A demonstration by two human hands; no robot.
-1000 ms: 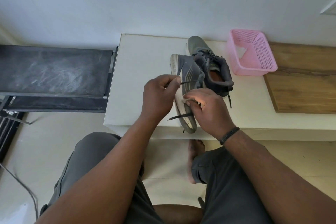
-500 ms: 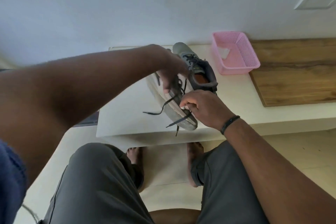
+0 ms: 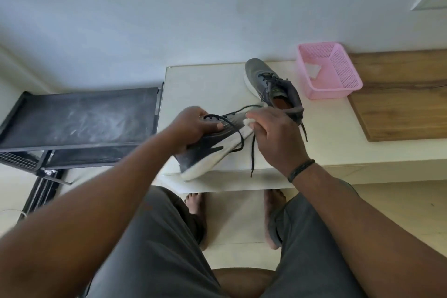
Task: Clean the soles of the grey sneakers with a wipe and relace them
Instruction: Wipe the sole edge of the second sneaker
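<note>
Left arm has dropped; both hands [image 3: 193, 126] [image 3: 275, 133] now grip the tilted sneaker [image 3: 212, 150].

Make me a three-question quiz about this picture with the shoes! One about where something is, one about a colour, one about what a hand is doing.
1. Where is the second sneaker?
A. On the white table
B. On the floor
C. In the basket

2. What colour is the basket?
A. Blue
B. Pink
C. Green

3. What is the left hand doing?
A. Hanging empty
B. Waving
C. Gripping the held sneaker

Answers:
1 A, it stands on the tabletop beside the basket.
2 B, its mesh walls are pink.
3 C, its fingers curl round the shoe's upper.
</note>
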